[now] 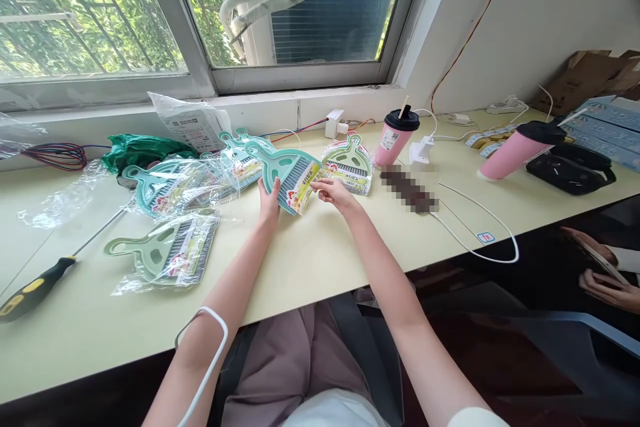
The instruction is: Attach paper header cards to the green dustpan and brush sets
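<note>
My left hand (271, 202) grips a mint-green mini dustpan and brush set (283, 170) by its lower left side, thumb on the front. The set is tilted above the table, its handle pointing up and left. A colourful printed label (303, 188) covers its brush end. My right hand (336, 192) is closed in a pinch at the label's right edge. Close by on the right lies a set with a pinkish rim (347, 165). On the left are a green set (163, 248) in clear film and a mint one (167, 187) under crumpled plastic. Another mint set (245, 159) lies behind my left hand.
A long screwdriver (45, 283) lies at left, near a green plastic bag (145, 150). Pink cups (394, 137) and a white cable (515, 247) are at right. Beyond the table's edge, another person's hands (607, 287) hold a phone-like object.
</note>
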{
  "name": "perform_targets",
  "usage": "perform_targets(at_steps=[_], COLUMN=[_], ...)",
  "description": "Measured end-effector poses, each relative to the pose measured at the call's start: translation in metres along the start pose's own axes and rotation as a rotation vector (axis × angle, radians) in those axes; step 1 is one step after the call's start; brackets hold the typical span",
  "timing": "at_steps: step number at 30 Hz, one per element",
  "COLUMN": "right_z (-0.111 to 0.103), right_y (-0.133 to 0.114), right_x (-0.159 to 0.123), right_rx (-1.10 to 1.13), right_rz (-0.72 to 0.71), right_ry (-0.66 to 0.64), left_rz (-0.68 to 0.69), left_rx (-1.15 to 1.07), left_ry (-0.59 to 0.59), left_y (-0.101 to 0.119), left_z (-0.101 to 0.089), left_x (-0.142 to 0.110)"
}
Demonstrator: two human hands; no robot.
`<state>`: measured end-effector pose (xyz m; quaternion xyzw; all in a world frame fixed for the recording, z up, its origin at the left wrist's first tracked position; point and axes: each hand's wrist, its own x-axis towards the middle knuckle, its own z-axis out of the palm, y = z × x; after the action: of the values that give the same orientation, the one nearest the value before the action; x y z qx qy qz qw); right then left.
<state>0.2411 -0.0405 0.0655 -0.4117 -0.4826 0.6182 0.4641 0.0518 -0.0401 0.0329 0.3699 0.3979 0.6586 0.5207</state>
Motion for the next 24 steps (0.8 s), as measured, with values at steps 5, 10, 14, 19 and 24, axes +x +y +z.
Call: perform_targets(at_steps=[5,10,14,19,24], right_z=[0.012,0.01,0.008,0.01,0.014], right_y=[0.013,0.022,0.025,0.025,0.021], right_x=[0.005,0.01,0.012,0.011,0.006], right_rx=[-0.14,-0.226,-0.302,-0.358,-0.447], right_rz=[-0.09,-0.13,-0.141,-0.147,-0.171], right_ry=[0.249,0.345,0.394,0.422,0.491], left_rz=[0.0,0.012,0.081,0.096,0.084], left_rx=[0.009,0.051,0.114,0.097,0.067], left_ry=[-0.102,-0.144,-0.143,-0.175,-0.157], left_y=[-0.002,-0.006,-0.01,-0.013,-0.013], left_z=[0.0,0.0,-0.002,-0.005,-0.005], left_x=[-0.001,-0.001,0.001,0.003,0.004])
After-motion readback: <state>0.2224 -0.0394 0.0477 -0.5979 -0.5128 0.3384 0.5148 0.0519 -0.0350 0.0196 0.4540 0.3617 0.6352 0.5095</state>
